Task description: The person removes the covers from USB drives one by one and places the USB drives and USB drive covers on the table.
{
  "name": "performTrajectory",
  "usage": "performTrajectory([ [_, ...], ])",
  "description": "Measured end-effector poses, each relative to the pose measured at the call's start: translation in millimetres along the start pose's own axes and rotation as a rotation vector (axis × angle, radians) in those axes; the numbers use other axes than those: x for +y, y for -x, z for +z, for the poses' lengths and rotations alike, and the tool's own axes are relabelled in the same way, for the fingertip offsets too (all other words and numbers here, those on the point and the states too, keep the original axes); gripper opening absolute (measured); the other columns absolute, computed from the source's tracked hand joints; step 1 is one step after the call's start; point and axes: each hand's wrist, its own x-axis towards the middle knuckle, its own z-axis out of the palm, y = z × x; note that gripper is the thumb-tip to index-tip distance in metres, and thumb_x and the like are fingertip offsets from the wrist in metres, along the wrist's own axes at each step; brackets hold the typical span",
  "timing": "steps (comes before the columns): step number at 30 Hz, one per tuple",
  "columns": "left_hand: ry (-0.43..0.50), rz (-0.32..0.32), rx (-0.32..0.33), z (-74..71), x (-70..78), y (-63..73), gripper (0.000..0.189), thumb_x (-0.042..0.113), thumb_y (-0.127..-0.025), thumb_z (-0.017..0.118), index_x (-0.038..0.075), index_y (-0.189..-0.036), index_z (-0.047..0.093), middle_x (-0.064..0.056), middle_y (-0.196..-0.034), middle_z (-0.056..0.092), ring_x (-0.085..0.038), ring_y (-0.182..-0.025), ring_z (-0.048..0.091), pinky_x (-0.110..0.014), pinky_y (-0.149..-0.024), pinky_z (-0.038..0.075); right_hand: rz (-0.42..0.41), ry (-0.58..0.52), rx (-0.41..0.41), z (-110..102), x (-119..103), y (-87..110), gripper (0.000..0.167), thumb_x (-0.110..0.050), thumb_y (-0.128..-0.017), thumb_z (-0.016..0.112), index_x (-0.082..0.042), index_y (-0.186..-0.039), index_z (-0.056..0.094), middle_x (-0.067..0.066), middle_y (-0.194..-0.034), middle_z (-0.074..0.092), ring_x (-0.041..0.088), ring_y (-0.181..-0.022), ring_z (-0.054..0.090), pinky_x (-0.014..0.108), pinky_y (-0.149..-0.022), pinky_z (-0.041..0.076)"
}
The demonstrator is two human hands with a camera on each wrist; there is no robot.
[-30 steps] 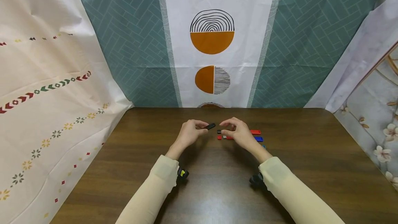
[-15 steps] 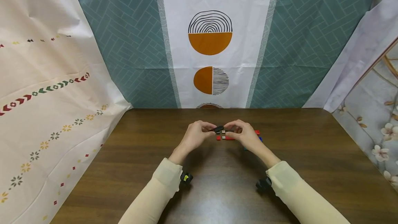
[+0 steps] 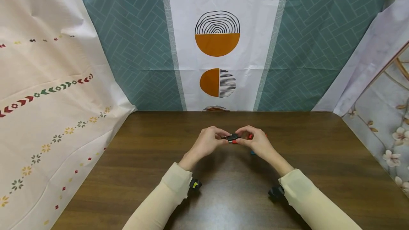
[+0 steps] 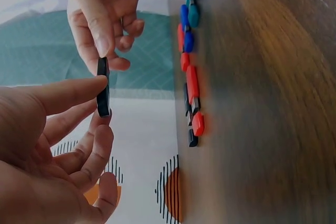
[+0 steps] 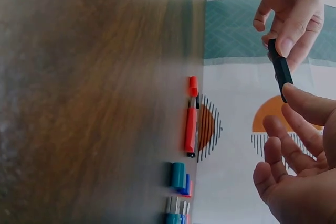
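Observation:
A black USB flash drive (image 3: 232, 137) is held above the table between both hands. My left hand (image 3: 211, 139) pinches one end between thumb and fingers. My right hand (image 3: 254, 139) pinches the opposite end with thumb and forefinger. In the left wrist view the drive (image 4: 103, 94) stands edge-on, and its connector end is not visible. The right wrist view shows the same drive (image 5: 282, 72) with the other fingers of my right hand (image 5: 310, 166) loosely bent, off it.
On the table (image 3: 153, 159) under the hands lie several uncapped drives and caps: a red drive (image 4: 192, 81), a red cap (image 4: 198, 124), a black cap (image 4: 193, 138), blue pieces (image 4: 189, 41) and teal pieces (image 4: 193, 15). A patterned cloth (image 3: 217, 88) hangs behind the table.
The left hand has moved right with the black flash drive. The right hand, apart from it one second ago, now pinches its other end.

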Motion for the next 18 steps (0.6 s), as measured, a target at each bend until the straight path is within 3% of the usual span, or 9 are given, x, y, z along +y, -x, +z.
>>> performTrajectory([
  [18, 0.008, 0.032, -0.027, 8.9, 5.7, -1.5, 0.019, 0.013, -0.095, 0.079, 0.013, -0.113, 0.081, 0.0, -0.102, 0.064, -0.014, -0.09, 0.065, -0.028, -0.073, 0.054, -0.077, 0.037, -0.021, -1.1, 6.3, 6.9, 0.02, -0.015, -0.09, 0.083, -0.01, -0.108, 0.075, 0.001, -0.094, 0.066, 0.022, -0.084, 0.058, 0.03, -0.07, 0.049],
])
